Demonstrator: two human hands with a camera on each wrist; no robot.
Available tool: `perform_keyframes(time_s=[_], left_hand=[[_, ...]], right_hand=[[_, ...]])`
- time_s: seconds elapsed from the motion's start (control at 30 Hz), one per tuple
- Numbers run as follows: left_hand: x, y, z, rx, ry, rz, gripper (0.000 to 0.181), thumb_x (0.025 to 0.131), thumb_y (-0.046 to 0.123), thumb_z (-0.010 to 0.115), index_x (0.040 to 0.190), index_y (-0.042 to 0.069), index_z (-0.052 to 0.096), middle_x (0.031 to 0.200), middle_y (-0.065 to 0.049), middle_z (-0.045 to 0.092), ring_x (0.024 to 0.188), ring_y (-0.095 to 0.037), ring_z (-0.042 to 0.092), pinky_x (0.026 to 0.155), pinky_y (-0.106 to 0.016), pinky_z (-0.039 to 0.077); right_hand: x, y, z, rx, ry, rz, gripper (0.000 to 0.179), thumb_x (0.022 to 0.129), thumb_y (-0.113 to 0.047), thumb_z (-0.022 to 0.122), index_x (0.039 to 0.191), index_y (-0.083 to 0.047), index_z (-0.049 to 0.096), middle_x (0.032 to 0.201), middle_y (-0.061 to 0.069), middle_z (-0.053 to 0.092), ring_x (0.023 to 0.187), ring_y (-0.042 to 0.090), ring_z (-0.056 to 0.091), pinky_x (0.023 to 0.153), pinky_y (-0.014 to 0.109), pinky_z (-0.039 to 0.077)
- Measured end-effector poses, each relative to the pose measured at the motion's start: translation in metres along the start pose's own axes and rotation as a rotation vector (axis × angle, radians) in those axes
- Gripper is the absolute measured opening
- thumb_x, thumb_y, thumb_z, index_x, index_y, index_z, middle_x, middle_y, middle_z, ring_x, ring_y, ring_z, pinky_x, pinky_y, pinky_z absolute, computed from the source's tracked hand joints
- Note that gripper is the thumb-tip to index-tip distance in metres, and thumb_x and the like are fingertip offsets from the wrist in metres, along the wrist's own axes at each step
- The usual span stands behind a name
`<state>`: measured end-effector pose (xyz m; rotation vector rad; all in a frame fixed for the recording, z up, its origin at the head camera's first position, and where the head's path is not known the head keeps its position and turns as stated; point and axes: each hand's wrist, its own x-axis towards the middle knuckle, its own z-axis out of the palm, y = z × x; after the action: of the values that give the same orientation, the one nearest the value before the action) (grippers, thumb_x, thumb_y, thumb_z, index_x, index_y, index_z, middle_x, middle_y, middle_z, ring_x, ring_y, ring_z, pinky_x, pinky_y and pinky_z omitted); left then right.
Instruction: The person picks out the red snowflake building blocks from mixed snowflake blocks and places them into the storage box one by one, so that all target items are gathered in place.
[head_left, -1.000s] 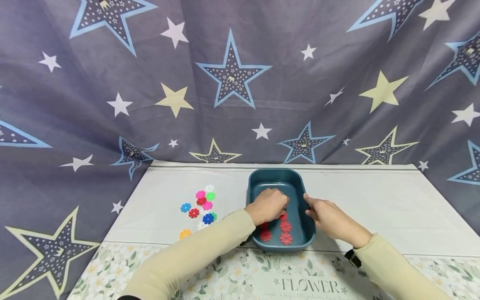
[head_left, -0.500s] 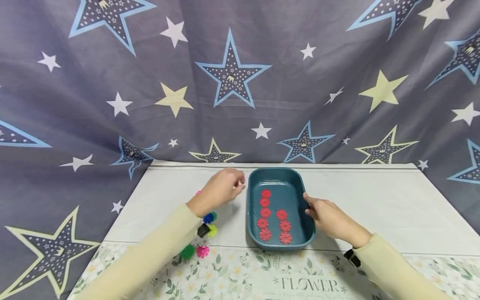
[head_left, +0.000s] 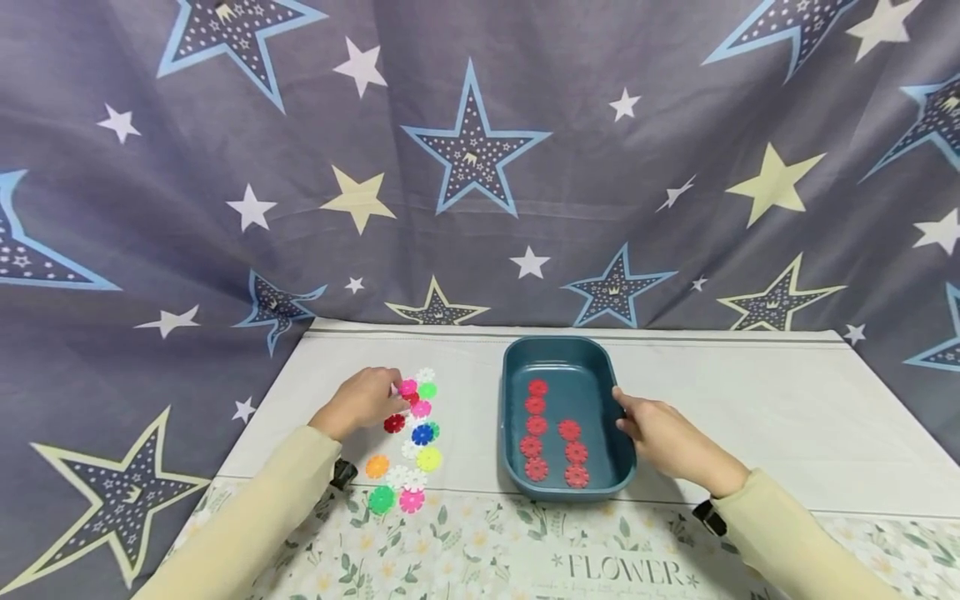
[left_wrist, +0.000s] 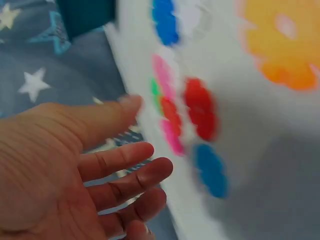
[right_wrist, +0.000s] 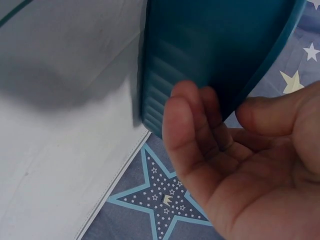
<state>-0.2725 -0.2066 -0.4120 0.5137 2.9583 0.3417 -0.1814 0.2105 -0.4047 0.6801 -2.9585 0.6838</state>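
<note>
My left hand (head_left: pixel 367 398) hovers at the left edge of a loose cluster of flower-shaped plastic discs, its fingers apart with nothing between them. In the left wrist view a red disc (left_wrist: pixel 201 109) and a blue disc (left_wrist: pixel 211 171) lie beyond the fingertips, somewhat blurred. Another red disc (head_left: pixel 411 398) lies partly under a pink disc (head_left: pixel 422 409). My right hand (head_left: pixel 663 433) grips the right rim of a dark teal tray (head_left: pixel 512 400), thumb at the rim and fingers against the outer wall. Inside the tray, red discs (head_left: pixel 536 425) form two columns, the left one longer.
Nearer the front lie an orange disc (head_left: pixel 377 467), a yellow disc (head_left: pixel 429 458), a green disc (head_left: pixel 382 500) and several white ones. A white cloth with a floral front band (head_left: pixel 480 542) covers the table. Behind it hangs a star-patterned curtain (head_left: pixel 450 250).
My left hand has left the tray's inside and moved left to the loose discs. The tray's left column of red discs, partly hidden before, now shows. The right hand keeps its hold.
</note>
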Motion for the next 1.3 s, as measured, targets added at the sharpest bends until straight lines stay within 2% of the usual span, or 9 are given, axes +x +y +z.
perform_keyframes(time_s=[0.13,0.3,0.5,0.63,0.83,0.93,1.13,1.23,1.3], left_hand=[[0.006,-0.009,0.009,-0.034,-0.017,-0.036,0.028,0.083,0.028,0.072,0.092,0.004,0.063,0.075,-0.002,0.058,0.068,-0.018,0.051,0.065,-0.036,0.044],[0.015,-0.007,0.015,-0.020,0.000,-0.071,0.030,0.085,0.034,0.070,0.084,0.007,0.058,0.070,-0.003,0.054,0.065,-0.020,0.049,0.064,-0.036,0.042],[0.021,-0.003,0.018,0.006,0.016,-0.078,0.030,0.085,0.030,0.070,0.095,0.003,0.059,0.072,-0.004,0.054,0.068,-0.021,0.051,0.068,-0.038,0.043],[0.021,-0.002,0.019,-0.006,0.018,-0.089,0.034,0.083,0.032,0.072,0.096,0.004,0.058,0.069,-0.004,0.054,0.064,-0.020,0.051,0.064,-0.037,0.043],[0.019,-0.002,0.018,-0.013,0.015,-0.100,0.034,0.081,0.024,0.074,0.100,0.003,0.055,0.071,-0.004,0.054,0.062,-0.021,0.052,0.062,-0.038,0.044],[0.019,-0.003,0.016,-0.023,-0.004,-0.102,0.035,0.080,0.022,0.074,0.103,0.004,0.054,0.073,-0.006,0.055,0.065,-0.023,0.052,0.062,-0.038,0.044],[0.018,-0.003,0.012,-0.072,-0.104,-0.150,0.043,0.077,0.018,0.073,0.108,0.002,0.048,0.077,-0.010,0.056,0.067,-0.025,0.054,0.059,-0.038,0.045],[0.017,-0.004,0.012,-0.026,-0.127,-0.190,0.054,0.080,0.026,0.071,0.116,-0.005,0.046,0.085,-0.014,0.058,0.074,-0.029,0.056,0.071,-0.045,0.047],[0.016,-0.006,0.013,0.011,-0.126,-0.210,0.057,0.083,0.034,0.068,0.115,-0.008,0.047,0.086,-0.015,0.058,0.076,-0.029,0.056,0.077,-0.049,0.045]], right_hand=[[0.000,-0.002,-0.001,0.001,-0.004,-0.004,0.044,0.093,-0.001,0.055,0.131,0.016,0.042,0.130,0.032,0.047,0.106,0.034,0.058,0.071,0.035,0.049],[0.000,-0.003,-0.001,0.006,-0.005,-0.005,0.044,0.093,0.000,0.055,0.131,0.017,0.042,0.130,0.032,0.047,0.103,0.031,0.059,0.069,0.034,0.049],[0.000,-0.001,-0.001,-0.001,0.003,-0.019,0.044,0.092,0.000,0.055,0.131,0.017,0.042,0.129,0.032,0.047,0.106,0.034,0.058,0.073,0.037,0.050],[0.000,-0.001,-0.001,0.004,0.003,-0.019,0.044,0.093,0.000,0.055,0.131,0.017,0.042,0.130,0.032,0.047,0.109,0.037,0.056,0.077,0.040,0.051],[0.000,0.001,0.000,0.010,-0.006,-0.010,0.044,0.093,-0.001,0.055,0.132,0.016,0.042,0.130,0.032,0.047,0.098,0.027,0.060,0.066,0.031,0.047],[0.000,0.001,0.001,0.014,-0.009,-0.007,0.044,0.093,-0.001,0.055,0.132,0.016,0.041,0.130,0.032,0.047,0.093,0.023,0.060,0.063,0.030,0.044],[0.000,0.001,0.000,0.015,-0.008,-0.006,0.044,0.093,0.000,0.055,0.131,0.017,0.042,0.130,0.033,0.047,0.092,0.022,0.060,0.063,0.030,0.044],[0.000,0.001,0.000,0.013,-0.005,-0.007,0.044,0.093,0.000,0.055,0.131,0.017,0.042,0.130,0.033,0.047,0.092,0.022,0.059,0.063,0.030,0.044],[0.000,0.002,0.000,0.014,-0.003,-0.008,0.044,0.093,0.000,0.055,0.131,0.017,0.042,0.129,0.033,0.047,0.090,0.021,0.059,0.062,0.030,0.043]])
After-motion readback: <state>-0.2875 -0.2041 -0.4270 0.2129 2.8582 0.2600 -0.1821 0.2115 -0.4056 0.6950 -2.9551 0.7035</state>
